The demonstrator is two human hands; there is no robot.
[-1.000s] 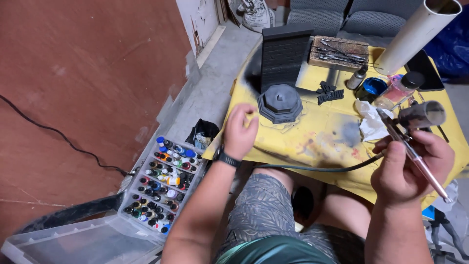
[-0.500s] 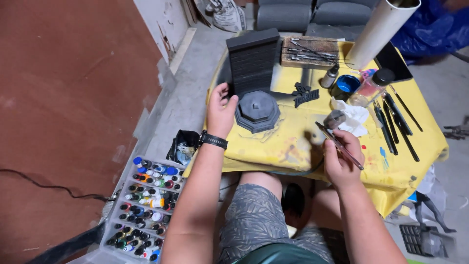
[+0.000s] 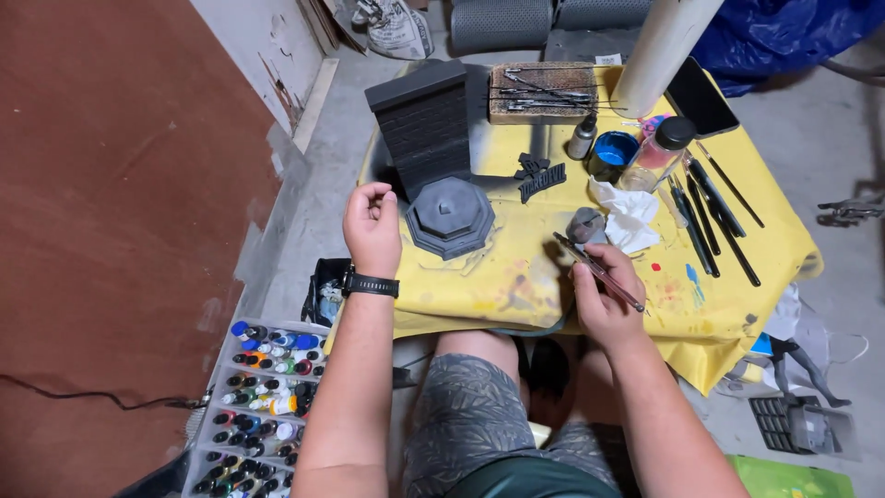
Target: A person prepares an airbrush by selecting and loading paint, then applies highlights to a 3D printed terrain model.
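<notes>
Head cam looking straight down at a small desk [image 3: 516, 286] covered in a paint-stained yellow cloth. Right hand [image 3: 604, 295] is closed around a thin airbrush-style tool [image 3: 599, 272], gripped like a pen, its tip pointing up and left toward a small grey lump [image 3: 584, 224] (can't tell what it is) that sits just beside a crumpled white tissue [image 3: 631, 217] near the middle of the desk. Left hand [image 3: 371, 231] hovers over the desk's left edge, fingers loosely curled in, holding nothing as far as I can see, with a black watch [image 3: 371, 285] on the wrist. Just to its right sits a dark grey octagonal base [image 3: 450, 217], and behind that a dark brick-textured wall piece [image 3: 422, 124] stands upright toward the far left corner. Far edge has a block with metal tools [image 3: 542, 92] lying on it. Blue paint pot [image 3: 612, 155] and a clear jar [image 3: 656, 152] sit right of centre, with black brushes [image 3: 710, 217] lined up along the right side. On the floor, left of the knees, there's an open case of little paint bottles [image 3: 263, 397].
</notes>
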